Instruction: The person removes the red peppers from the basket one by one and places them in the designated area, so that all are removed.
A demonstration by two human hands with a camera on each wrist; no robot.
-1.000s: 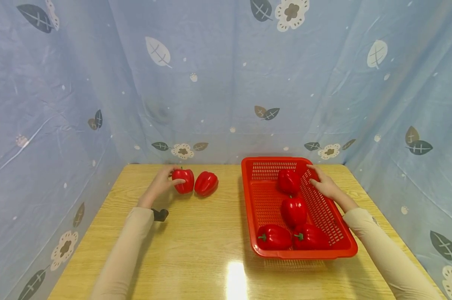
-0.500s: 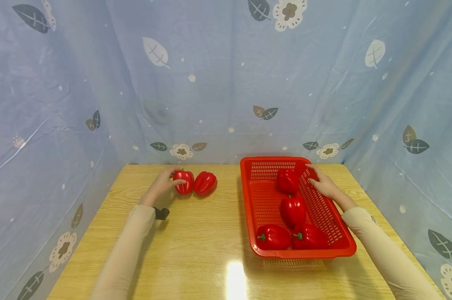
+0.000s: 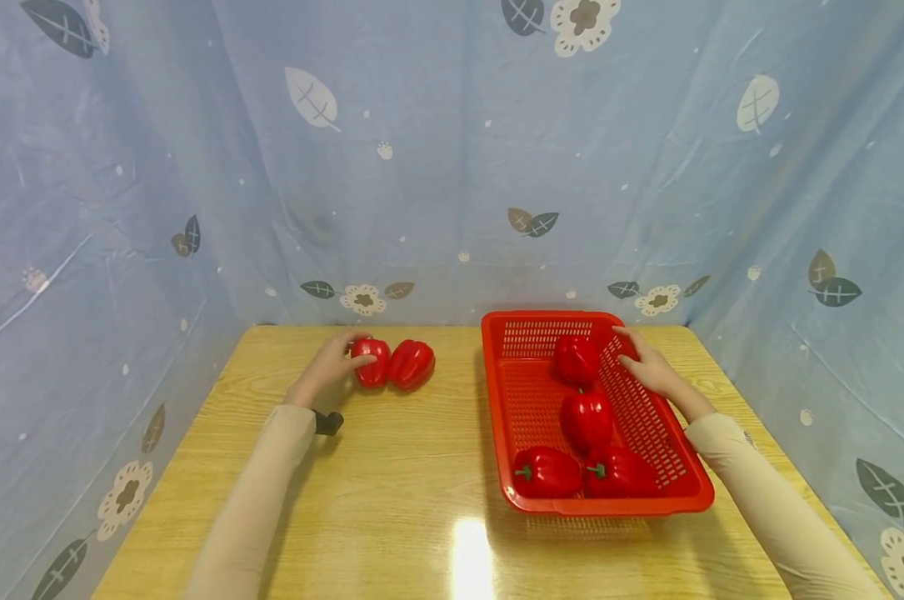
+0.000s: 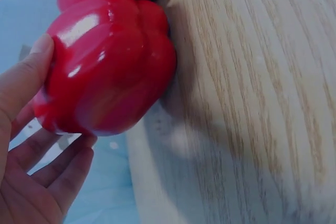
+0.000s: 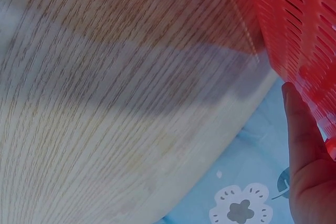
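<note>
My left hand holds a red bell pepper near the table's far left, thumb on its near side. In the left wrist view the thumb presses the pepper and the other fingers lie partly hidden under it. A second bell pepper lies right against it. At the right, my right hand grips the side rim of a red plastic basket, thumb over the inside. One straight finger shows along the outer wall in the right wrist view. Several red bell peppers lie in the basket.
A pale wooden table bears everything. A blue patterned curtain hangs behind it and at both sides. A small black object sits at my left wrist.
My left hand and its bell pepper have shifted slightly right, closing the small gap to the second pepper. The right hand and basket stay in place.
</note>
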